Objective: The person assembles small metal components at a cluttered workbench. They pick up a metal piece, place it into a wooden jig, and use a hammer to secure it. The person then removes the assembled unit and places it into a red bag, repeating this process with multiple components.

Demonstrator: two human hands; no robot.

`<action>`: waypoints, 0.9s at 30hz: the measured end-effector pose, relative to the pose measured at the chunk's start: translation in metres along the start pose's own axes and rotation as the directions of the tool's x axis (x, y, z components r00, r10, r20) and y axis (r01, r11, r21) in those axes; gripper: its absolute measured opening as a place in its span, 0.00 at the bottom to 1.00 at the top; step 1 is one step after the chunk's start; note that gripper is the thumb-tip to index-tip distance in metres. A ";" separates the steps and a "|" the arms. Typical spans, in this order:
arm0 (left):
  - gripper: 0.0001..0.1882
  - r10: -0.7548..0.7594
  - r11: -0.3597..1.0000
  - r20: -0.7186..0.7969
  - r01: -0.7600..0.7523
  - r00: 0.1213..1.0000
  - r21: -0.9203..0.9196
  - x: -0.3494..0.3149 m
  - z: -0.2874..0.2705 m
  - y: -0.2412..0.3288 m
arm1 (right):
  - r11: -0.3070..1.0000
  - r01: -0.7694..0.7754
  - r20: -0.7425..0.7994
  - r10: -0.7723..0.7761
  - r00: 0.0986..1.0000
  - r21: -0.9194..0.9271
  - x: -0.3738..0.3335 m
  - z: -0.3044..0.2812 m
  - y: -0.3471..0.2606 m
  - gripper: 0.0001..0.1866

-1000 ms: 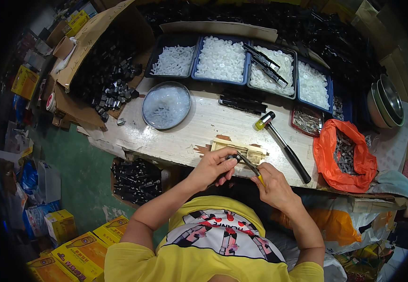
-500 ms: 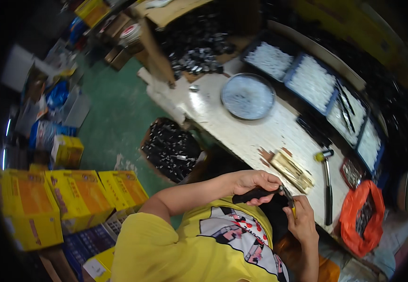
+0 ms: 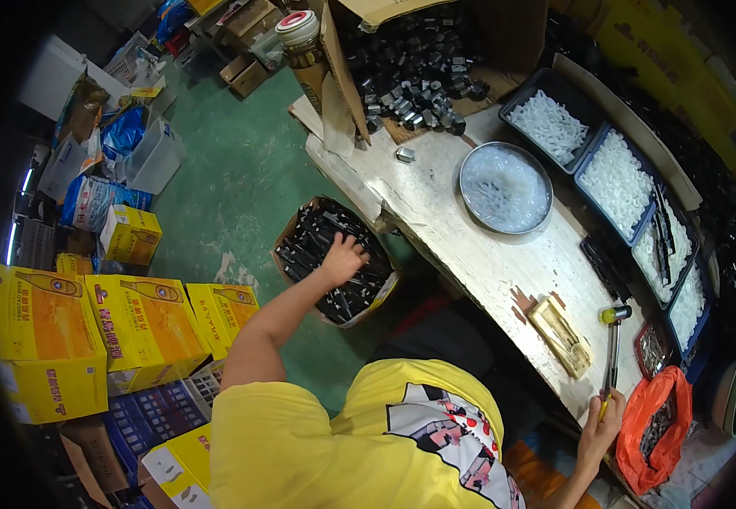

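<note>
My left hand (image 3: 344, 260) reaches out over a cardboard box (image 3: 358, 321) on the floor, full of long black plastic pieces (image 3: 327, 233). Its fingers are spread and I see nothing held in them. At the bench's front edge, my right hand (image 3: 600, 431) is closed round a yellow-handled tool (image 3: 604, 409) that looks like pliers; its far end is hard to make out against a hammer (image 3: 614, 343) lying there. Left of the hammer, a cream-coloured block with a recess (image 3: 560, 336) rests on the bench.
A round metal dish (image 3: 506, 188) of clear small pieces stands on the bench (image 3: 436, 199). Behind it are trays of white parts (image 3: 614, 176) and a carton of metal-and-black caps (image 3: 423, 102). A red plastic bag (image 3: 677, 394) sits at right; yellow cartons (image 3: 143, 327) stand at left.
My left hand has let go of the black piece it held and moved left over the floor box. My right hand, still with the yellow-handled tool, has moved right and down towards the hammer.
</note>
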State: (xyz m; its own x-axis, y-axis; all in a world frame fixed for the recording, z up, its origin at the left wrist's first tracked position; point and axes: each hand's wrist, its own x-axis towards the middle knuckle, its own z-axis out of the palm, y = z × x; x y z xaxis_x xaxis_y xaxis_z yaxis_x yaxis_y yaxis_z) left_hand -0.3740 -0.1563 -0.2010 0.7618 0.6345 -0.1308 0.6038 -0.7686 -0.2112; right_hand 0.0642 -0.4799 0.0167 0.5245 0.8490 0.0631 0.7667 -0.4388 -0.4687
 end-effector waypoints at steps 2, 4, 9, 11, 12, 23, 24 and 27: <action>0.11 -0.016 0.999 0.039 0.015 0.999 0.034 0.002 0.006 -0.022 | 0.999 -0.024 -0.003 0.024 1.000 -0.035 -0.003 -0.003 0.009 0.09; 0.13 -0.057 0.998 0.082 0.054 0.995 0.037 0.001 0.022 -0.037 | 0.997 -0.061 -0.004 0.061 0.998 -0.038 -0.004 -0.005 0.009 0.10; 0.21 -0.317 0.910 0.210 0.359 0.925 -0.207 -0.015 0.073 -0.032 | 0.996 0.019 0.010 -0.018 1.000 -0.082 -0.012 0.008 0.007 0.11; 0.23 -0.433 0.799 0.161 0.461 0.887 -0.385 -0.020 0.083 -0.022 | 0.999 -0.037 0.039 0.038 0.999 -0.029 -0.015 0.012 0.004 0.11; 0.27 -0.446 0.745 0.188 0.480 0.875 -0.464 -0.021 0.086 -0.022 | 0.996 -0.091 0.050 0.090 0.995 0.019 -0.015 0.013 0.003 0.11; 0.33 -0.435 0.715 0.449 0.603 0.780 -0.354 0.012 0.074 -0.037 | 0.988 -0.057 -0.027 0.054 0.998 -0.142 -0.005 -0.002 -0.004 0.11; 0.32 -0.467 0.686 0.438 0.627 0.768 -0.369 0.016 0.070 -0.037 | 0.989 -0.069 -0.051 0.063 0.997 -0.134 -0.006 -0.005 0.000 0.11; 0.31 -0.626 0.635 0.221 0.653 0.748 -0.412 0.025 0.058 -0.033 | 0.980 -0.118 -0.105 0.102 0.989 -0.159 -0.008 -0.012 0.032 0.11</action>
State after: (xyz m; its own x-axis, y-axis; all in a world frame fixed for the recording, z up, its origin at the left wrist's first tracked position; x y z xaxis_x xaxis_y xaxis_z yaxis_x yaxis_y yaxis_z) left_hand -0.3881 -0.1102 -0.2540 0.1402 0.9737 -0.1794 0.9778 -0.1077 0.1797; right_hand 0.0888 -0.5043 0.0120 0.6359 0.7643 0.1074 0.7487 -0.5770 -0.3263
